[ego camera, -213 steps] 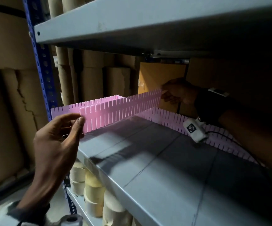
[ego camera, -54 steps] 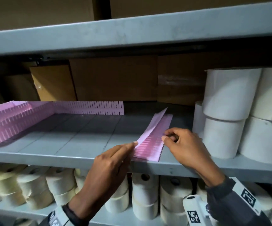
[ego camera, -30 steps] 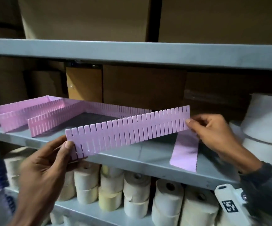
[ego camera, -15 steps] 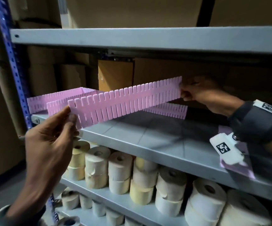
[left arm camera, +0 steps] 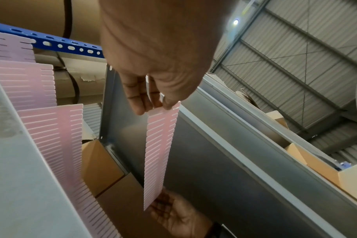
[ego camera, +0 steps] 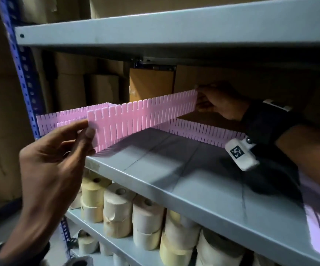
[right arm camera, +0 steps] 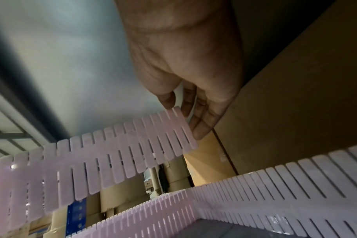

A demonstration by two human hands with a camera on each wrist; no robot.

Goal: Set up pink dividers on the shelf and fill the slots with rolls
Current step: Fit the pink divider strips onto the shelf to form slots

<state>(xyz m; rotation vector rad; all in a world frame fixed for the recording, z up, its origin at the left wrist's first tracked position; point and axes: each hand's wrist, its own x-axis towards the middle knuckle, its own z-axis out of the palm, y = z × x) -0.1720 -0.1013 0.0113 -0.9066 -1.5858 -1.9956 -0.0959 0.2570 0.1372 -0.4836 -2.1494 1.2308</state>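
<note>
Slotted pink plastic divider strip (ego camera: 142, 116) between both hands' fingers (ego camera: 86, 134).

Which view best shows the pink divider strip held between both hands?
Head view: the held divider strip shows whole, left hand and right hand pinching its ends. The left wrist view foreshortens it; the right wrist view shows mostly its far end.

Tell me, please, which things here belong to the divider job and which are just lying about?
Job:
held pink divider
left hand
right hand
standing dividers
shelf
rolls

Lying about:
cardboard boxes
blue upright
</note>
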